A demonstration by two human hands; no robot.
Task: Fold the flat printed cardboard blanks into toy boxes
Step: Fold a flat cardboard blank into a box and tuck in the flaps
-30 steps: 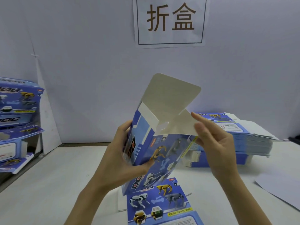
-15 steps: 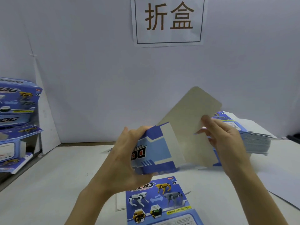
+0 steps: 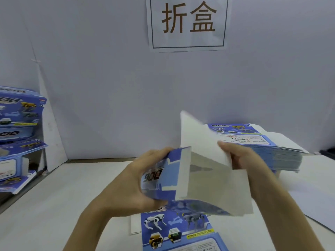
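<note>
Work sits mid-fold: I hold one blank point(image 3: 208, 180) in the air above the table point(image 3: 54, 205), its blue printed side panel bent up against the grey inner face. My left hand point(image 3: 137, 180) grips that blue end, fingers curled over the top and thumb beneath. My right hand point(image 3: 243, 160) pinches the blurred grey flap. I judge the ends not yet tucked. Finished boxes point(image 3: 18, 124) are piled at the left, a second blank point(image 3: 174, 230) lies flat below, and a thick stack of flat blanks point(image 3: 272, 151) waits at the right, so most of the job remains.
</note>
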